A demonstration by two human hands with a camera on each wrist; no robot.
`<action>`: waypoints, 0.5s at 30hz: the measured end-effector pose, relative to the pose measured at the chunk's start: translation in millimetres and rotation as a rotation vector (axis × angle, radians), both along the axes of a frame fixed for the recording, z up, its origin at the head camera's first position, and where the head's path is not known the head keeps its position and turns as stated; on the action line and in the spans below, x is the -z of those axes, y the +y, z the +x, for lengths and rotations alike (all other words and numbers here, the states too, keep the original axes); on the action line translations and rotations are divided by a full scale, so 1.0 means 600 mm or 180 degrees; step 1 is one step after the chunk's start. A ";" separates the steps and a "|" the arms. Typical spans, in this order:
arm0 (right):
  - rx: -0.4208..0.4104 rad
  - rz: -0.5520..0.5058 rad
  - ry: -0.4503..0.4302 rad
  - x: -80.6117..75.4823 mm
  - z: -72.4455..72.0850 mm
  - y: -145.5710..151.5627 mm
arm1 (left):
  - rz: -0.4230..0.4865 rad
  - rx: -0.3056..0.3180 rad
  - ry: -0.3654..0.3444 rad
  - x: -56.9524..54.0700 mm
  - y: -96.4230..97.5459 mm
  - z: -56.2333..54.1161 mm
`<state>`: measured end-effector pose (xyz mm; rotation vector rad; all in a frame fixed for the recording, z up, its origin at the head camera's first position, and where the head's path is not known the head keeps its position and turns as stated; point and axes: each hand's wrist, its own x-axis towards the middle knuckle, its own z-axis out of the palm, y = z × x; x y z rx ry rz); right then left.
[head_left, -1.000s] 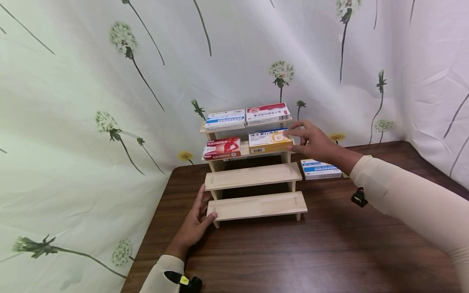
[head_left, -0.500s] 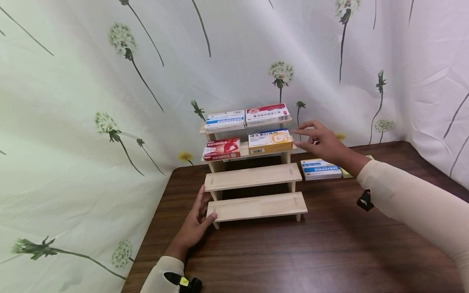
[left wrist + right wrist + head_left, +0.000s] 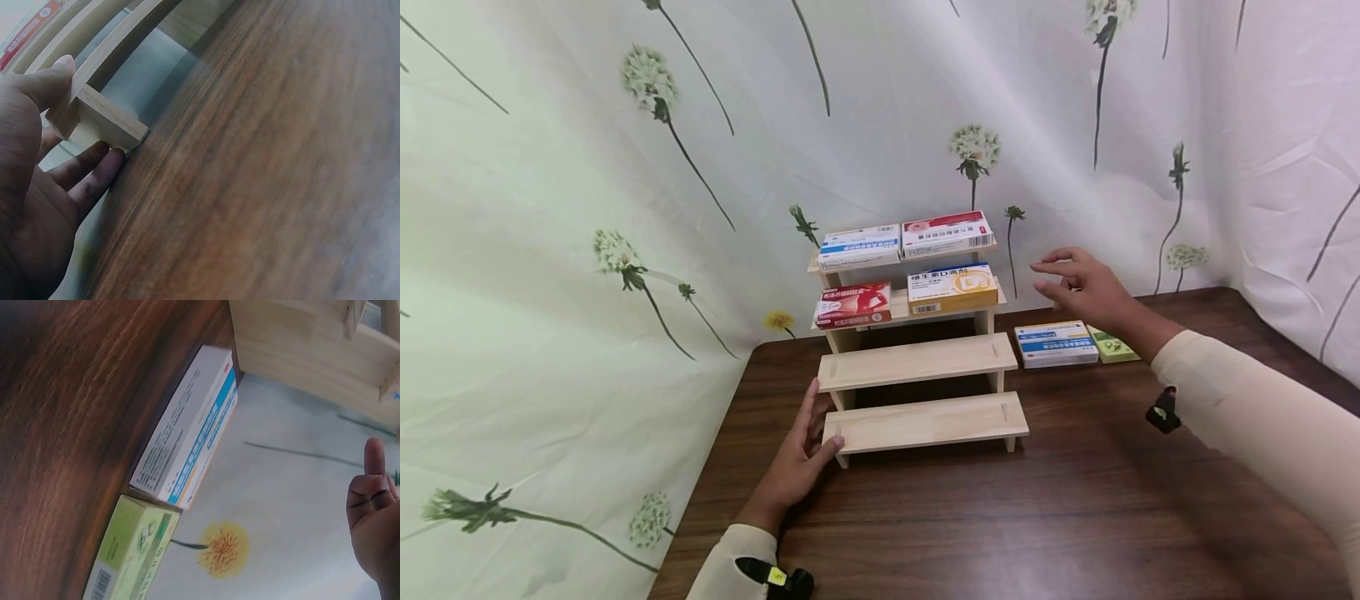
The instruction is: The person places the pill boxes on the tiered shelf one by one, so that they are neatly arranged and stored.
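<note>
The right hand is in the air beyond the right end of the stepped stand of pale bare wood, holding nothing, its fingers loosely bent. The flat yellow-and-white cardboard box lies to the left of it, apart from the fingertips, at the right end of the stand's 2nd tier from the top; its long axis runs along that tier. The flat blue-and-white cardboard box on the dark wood-grain tabletop is lower and nearer the right hand than the left, with its long axis along the tabletop's back edge; a small green cardboard box is just beside its right end. The left hand lightly holds the stand's left end, thumb on the front left corner of the lowest tier, fingers against the side. Of the 4 tiers, the top carries 2 boxes, a white carton with a blue stripe on the left and a red-and-white carton on the right; the 2nd carries a bright red cardboard carton, left of the yellow-and-white one with a gap between.
</note>
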<state>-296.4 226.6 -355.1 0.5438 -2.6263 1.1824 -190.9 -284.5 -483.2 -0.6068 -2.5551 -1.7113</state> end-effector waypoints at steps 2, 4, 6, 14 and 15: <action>0.0053 -0.0038 -0.0004 0.001 0.002 0.009 | -0.0011 -0.0022 -0.0026 -0.001 0.000 0.001; 0.0112 -0.0086 0.0018 0.002 0.004 0.018 | -0.0027 -0.0033 -0.0036 -0.002 0.000 0.001; 0.0147 -0.0131 0.0040 0.003 0.004 0.026 | -0.0057 -0.0056 -0.0037 -0.002 0.000 0.001; 0.0079 -0.0050 -0.0247 0.016 -0.002 0.049 | -0.0065 -0.0082 -0.0068 -0.002 -0.001 0.001; 0.0057 -0.0005 -0.0313 0.019 -0.003 0.052 | -0.0069 -0.0076 -0.0068 -0.002 -0.001 0.001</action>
